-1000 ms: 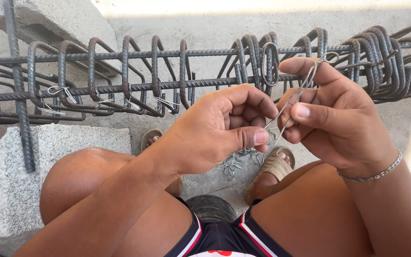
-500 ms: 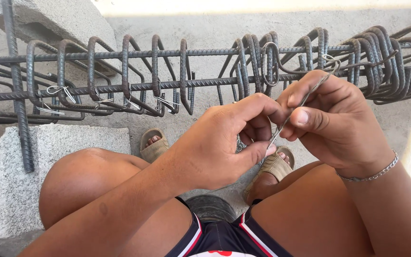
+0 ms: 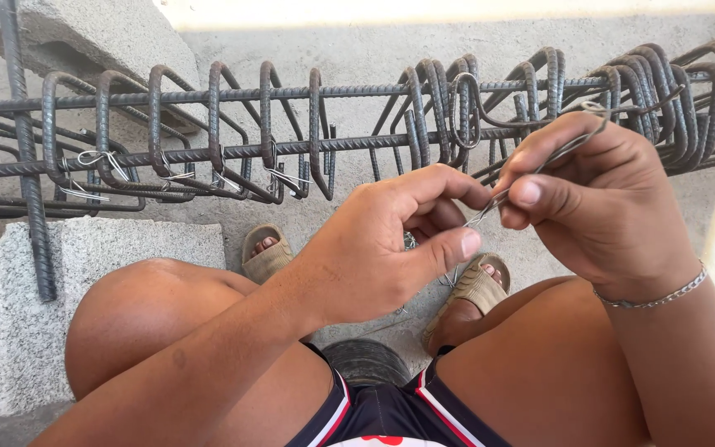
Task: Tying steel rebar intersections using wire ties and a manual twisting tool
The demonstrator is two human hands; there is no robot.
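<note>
— Steel rebar cage (image 3: 308, 149) spans the upper frame; below it, centre-right, both hands pinch thin tie wire (image 3: 531, 170).
— Right hand (image 3: 606, 199) and left hand (image 3: 382, 248) pressed shut. Best keep that wire taut.

No packages, labels, signs or screens are in view.

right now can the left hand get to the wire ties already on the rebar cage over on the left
Probably yes. The left hand pinches a thin wire with the right hand, but only open air lies between it and the wire ties on the rebar cage; it would need to let go first.
</note>
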